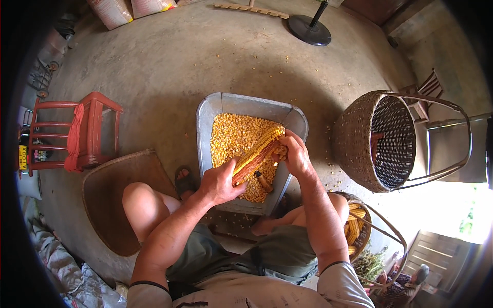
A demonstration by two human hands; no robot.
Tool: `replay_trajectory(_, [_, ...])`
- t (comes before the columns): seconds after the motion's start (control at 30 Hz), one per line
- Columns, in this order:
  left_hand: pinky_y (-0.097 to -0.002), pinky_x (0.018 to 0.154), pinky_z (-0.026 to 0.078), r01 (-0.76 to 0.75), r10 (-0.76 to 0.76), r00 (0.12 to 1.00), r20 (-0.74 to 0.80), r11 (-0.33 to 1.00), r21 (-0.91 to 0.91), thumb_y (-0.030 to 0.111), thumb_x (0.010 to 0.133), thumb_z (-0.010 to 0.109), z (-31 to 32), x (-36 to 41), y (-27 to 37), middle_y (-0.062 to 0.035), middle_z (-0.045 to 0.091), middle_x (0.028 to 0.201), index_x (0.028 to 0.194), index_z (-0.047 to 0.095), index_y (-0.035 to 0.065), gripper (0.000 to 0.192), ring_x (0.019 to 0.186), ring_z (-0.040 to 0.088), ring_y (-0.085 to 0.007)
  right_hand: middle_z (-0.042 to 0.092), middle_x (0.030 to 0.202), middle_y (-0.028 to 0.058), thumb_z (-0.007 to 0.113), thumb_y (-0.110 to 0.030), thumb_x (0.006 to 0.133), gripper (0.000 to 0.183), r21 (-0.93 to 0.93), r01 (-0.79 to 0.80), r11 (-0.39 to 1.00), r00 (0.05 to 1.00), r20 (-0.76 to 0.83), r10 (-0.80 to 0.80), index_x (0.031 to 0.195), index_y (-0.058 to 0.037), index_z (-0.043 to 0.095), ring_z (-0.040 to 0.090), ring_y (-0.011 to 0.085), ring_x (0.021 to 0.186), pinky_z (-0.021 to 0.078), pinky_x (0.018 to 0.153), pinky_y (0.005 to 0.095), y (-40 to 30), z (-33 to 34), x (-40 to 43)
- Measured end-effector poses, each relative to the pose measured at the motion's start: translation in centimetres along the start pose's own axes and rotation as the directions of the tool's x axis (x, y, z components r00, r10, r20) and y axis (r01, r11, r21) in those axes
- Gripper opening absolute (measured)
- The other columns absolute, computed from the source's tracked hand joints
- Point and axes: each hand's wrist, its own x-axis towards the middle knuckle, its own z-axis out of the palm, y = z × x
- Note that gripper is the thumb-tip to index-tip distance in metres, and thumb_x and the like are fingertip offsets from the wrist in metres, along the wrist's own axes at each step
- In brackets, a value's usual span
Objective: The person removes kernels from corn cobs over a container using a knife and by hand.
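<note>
Both of my hands are around one large ear of corn [256,154], held slantwise over a grey metal tub [250,101]. My left hand [221,183] grips its lower end. At the upper end my right hand [295,152] is closed about the cob, with loose kernels at its fingers. Yellow kernels remain along the upper side, while a stripped reddish band runs along the lower side. Loose corn kernels [235,131] cover the tub's bottom. A short tool with a wooden handle [264,181] lies on them below the ear; its far end is partly hidden.
To the right a tall wicker basket [352,142] lies tilted with its mouth sideways. A smaller basket of corn ears [356,227] stands by my right knee. At left are a red wooden chair [92,131] and a brown shallow tray [115,204]. Another person [404,283] is at lower right.
</note>
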Motion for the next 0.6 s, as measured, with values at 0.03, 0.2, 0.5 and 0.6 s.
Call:
replay_trajectory(0.03, [-0.0446,0.073,0.058,-0.002,0.001,1.0,-0.016,1.0,-0.006,0.025,0.077,0.081,-0.2,-0.1,-0.1,-0.0227,0.069,0.098,0.13,0.051,0.0011,0.066,0.087,0.07,-0.0402,0.057,0.087,0.0102,0.044,-0.017,0.096,0.024,0.245,-0.189,0.951,0.982,0.019,0.19,0.102,0.0029,0.056,0.056,0.0168,0.071,0.0475,0.06,0.0313,-1.8,0.0,0.5])
replay_trajectory(0.2, [-0.0442,0.074,0.058,0.011,-0.012,1.0,-0.014,1.0,-0.009,0.025,0.077,0.081,-0.1,0.1,0.2,-0.0223,0.069,0.099,0.128,0.052,0.0016,0.063,0.087,0.07,-0.0399,0.06,0.081,0.0073,0.049,-0.017,0.095,0.025,0.499,-0.429,0.753,0.888,0.079,0.454,0.106,0.0023,0.058,0.055,0.0147,0.064,0.0451,0.061,0.0301,-2.8,-0.1,0.9])
replay_trajectory(0.5, [-0.0448,0.072,0.058,0.027,-0.028,1.0,-0.013,0.999,-0.025,0.027,0.078,0.08,-0.3,0.1,0.3,-0.0215,0.069,0.096,0.129,0.051,0.0009,0.065,0.085,0.07,-0.0391,0.06,0.083,-0.0004,0.056,-0.026,0.099,0.029,0.602,-0.473,0.643,0.839,0.086,0.537,0.112,-0.0003,0.059,0.053,0.0082,0.065,0.0433,0.062,0.0248,-3.4,1.1,1.0])
replay_trajectory(0.6, [-0.0444,0.073,0.058,-0.009,0.006,0.999,-0.036,0.997,-0.071,0.028,0.078,0.08,-0.3,0.1,0.1,-0.0217,0.069,0.097,0.13,0.05,0.001,0.066,0.086,0.07,-0.0391,0.06,0.083,-0.0001,0.056,-0.027,0.1,0.03,0.623,-0.441,0.646,0.864,0.099,0.494,0.113,-0.0004,0.06,0.053,0.0086,0.065,0.0438,0.062,0.0249,-3.1,0.8,0.9])
